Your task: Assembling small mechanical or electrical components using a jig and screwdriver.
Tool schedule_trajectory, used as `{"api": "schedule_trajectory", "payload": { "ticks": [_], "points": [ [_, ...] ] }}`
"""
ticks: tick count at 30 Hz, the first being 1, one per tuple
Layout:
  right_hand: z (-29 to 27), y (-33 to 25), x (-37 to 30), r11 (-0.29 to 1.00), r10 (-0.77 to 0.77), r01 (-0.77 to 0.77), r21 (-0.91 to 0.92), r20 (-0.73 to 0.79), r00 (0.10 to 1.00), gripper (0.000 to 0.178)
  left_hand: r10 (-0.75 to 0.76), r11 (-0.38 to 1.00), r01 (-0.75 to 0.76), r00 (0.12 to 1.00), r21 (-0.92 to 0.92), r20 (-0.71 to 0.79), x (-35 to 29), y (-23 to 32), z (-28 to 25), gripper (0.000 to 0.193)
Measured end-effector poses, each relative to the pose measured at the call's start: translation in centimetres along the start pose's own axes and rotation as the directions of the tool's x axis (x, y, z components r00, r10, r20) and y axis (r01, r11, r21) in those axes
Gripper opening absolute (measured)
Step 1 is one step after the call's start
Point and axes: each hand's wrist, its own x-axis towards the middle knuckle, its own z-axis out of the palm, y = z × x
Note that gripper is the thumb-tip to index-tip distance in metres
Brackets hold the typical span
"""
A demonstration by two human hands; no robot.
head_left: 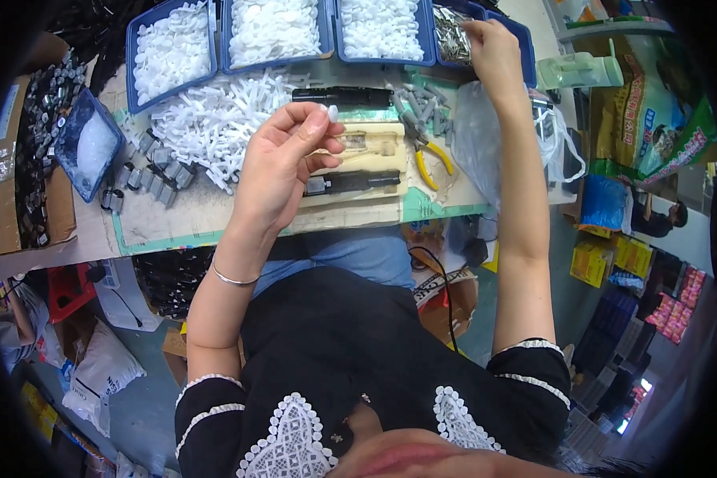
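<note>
My left hand (pixel 283 155) is raised over the middle of the bench, pinching a small white plastic piece (pixel 332 114) between thumb and forefinger. Its other fingers curl loosely. Below it lies a cream fixture block (pixel 364 205), with a black cylindrical part (pixel 362 182) along its near side. Another black cylindrical part (pixel 342 96) lies at its far side. At the far right, my right hand (pixel 495 60) reaches into a blue bin of small metal pins (pixel 452 38). Its fingertips are drawn together among the pins; what they grip is hidden.
Blue bins of white plastic pieces (pixel 279 28) line the back. White sticks (pixel 215 119) are heaped at left, near grey connectors (pixel 155 171) and a blue tray of white material (pixel 95 147). Yellow-handled pliers (pixel 434 166), grey tubes (pixel 430 103) and a clear plastic bag (pixel 476 135) lie rightward.
</note>
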Motion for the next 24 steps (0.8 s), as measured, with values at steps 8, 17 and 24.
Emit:
{"api": "schedule_trajectory", "payload": {
  "ticks": [8,17,24],
  "points": [
    [-3.3,-9.5,-6.4,0.701,-0.067,0.055,0.711,-0.012,0.998,0.015,-0.027,0.998,0.026,0.999,-0.051,-0.019,-1.1,-0.8,0.1,0.017],
    [-3.5,-16.0,-10.7,0.31,0.055,-0.125,0.942,0.114,0.992,0.016,-0.113,0.965,0.134,0.989,-0.227,0.099,-2.5,-1.7,0.0,0.021],
    [-3.6,-15.9,-11.0,0.508,-0.027,-0.069,0.858,0.096,0.995,0.012,0.116,0.984,-0.106,0.991,0.145,-0.066,-3.0,-2.1,0.4,0.016]
  ]
}}
